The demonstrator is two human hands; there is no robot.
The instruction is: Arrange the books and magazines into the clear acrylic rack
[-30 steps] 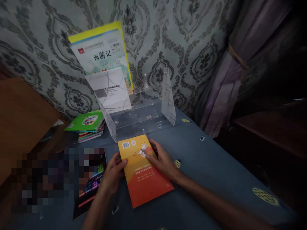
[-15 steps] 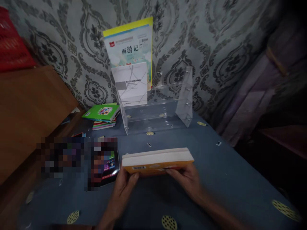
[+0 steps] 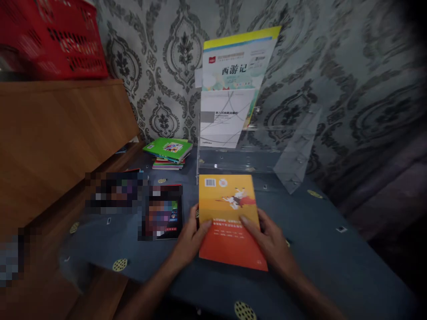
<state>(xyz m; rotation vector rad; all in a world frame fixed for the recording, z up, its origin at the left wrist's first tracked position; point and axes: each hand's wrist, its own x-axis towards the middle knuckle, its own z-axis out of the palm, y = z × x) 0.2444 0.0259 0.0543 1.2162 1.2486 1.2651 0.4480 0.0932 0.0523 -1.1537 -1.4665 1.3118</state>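
An orange and red book is held up over the table, its back cover with a barcode facing me and the print upside down. My left hand grips its left edge, thumb on the cover. On the right edge my right hand is closed the same way, thumb over the cover. Behind the book stands a clear acrylic rack. In its left part a white booklet leans in front of a taller book with a yellow top edge.
Left of the rack lies a stack of books with a green one on top. Nearer me are a dark book and another dark item, partly blurred out. A wooden cabinet with a red basket borders the blue tablecloth.
The book has tipped from showing its white page edge to showing its whole back cover. Both hands still hold it. My view has turned left, bringing the basket further in.
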